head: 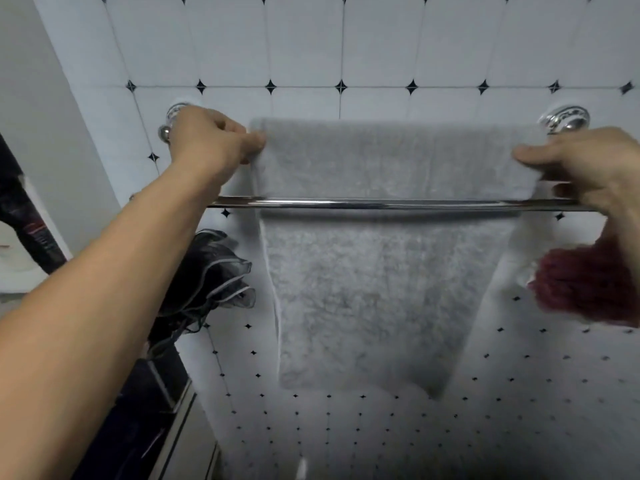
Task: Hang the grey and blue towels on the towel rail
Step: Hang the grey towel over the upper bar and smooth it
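A grey towel point(377, 271) hangs down the tiled wall behind the chrome front bar of the towel rail point(381, 204). Its top part lies over the back of the rail, between the two chrome wall mounts. My left hand point(211, 140) pinches the towel's upper left corner. My right hand point(585, 164) grips the upper right edge, thumb on top. The towel's lower end hangs a little slanted. No blue towel is in view.
A dark mesh bath sponge point(214, 271) hangs below the rail at the left. A dark red fluffy item point(588, 282) hangs at the right edge. White wall tiles with black diamonds point(341, 86) lie behind. A dark ledge point(145, 410) runs along the lower left.
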Available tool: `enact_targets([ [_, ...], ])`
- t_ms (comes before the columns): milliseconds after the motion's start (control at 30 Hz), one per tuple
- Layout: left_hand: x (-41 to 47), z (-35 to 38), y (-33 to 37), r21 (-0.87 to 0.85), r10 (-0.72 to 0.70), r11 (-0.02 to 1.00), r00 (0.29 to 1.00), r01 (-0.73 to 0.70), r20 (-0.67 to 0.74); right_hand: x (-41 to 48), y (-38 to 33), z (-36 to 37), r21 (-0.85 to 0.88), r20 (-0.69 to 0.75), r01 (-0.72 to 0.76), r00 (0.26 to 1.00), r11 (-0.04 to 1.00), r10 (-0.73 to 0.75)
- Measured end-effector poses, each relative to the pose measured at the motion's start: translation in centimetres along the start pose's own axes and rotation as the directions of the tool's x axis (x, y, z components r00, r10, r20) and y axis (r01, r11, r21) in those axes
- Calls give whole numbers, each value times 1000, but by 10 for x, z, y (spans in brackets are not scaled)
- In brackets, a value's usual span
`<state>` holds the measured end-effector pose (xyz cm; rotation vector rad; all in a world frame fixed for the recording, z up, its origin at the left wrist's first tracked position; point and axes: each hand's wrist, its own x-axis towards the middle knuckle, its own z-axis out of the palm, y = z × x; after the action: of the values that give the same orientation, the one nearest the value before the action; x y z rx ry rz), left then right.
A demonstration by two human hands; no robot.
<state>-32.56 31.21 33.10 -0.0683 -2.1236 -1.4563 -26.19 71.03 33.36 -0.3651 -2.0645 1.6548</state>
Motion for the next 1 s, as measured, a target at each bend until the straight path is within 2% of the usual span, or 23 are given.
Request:
enact_targets([
  [100, 6, 0, 1, -18, 20, 1000, 999, -21, -47, -2, 3, -6, -110, -9, 34, 999, 993, -35],
  [233, 11, 2, 7, 173, 72, 983, 995, -60, -65, -2, 5, -10, -221, 7, 35, 999, 975, -34],
  [367, 4, 4, 13, 290, 88, 955, 994, -67, -60, -4, 3, -9, -219, -47, 50, 997, 974, -61],
  [433, 1, 2, 13, 315, 51, 948, 997, -33, -49, -3, 3, -8, -206, -70, 101, 991, 973, -118],
  [533, 3, -1, 8, 310, -21, 951, 1000, 24, -13, -1, 4, -5, -212, -75, 181, 977, 960, -201],
  [633, 8, -3, 7, 230, -15, 973, 1000, 13, 5, 1, 5, -5, -282, -102, 168, 974, 945, -204],
  [667, 8, -3, 7, 230, 1, 973, 1000, -5, 19, 4, 5, -6, -372, -139, 166, 963, 913, -231],
  [733, 7, -5, 8, 365, 83, 926, 995, -97, 54, 7, 3, -8, -629, -180, 183, 911, 755, -371],
  [767, 7, -6, 11, 480, 160, 860, 985, -172, 68, 8, 0, -8, -730, -135, 234, 872, 642, -471],
  [833, 8, -8, 19, 613, 342, 708, 930, -350, 136, 16, -6, -6, -843, 62, 365, 796, 396, -602],
  [900, 14, -5, 27, 643, 418, 571, 854, -511, 308, 27, -13, -5, -852, 257, 462, 779, 247, -572],
  [967, 20, -2, 29, 659, 363, 480, 815, -579, 452, 37, -17, -6, -845, 353, 493, 805, 206, -476],
  [1000, 22, -2, 28, 657, 326, 473, 810, -587, 488, 41, -17, -7, -840, 374, 502, 811, 207, -450],
])
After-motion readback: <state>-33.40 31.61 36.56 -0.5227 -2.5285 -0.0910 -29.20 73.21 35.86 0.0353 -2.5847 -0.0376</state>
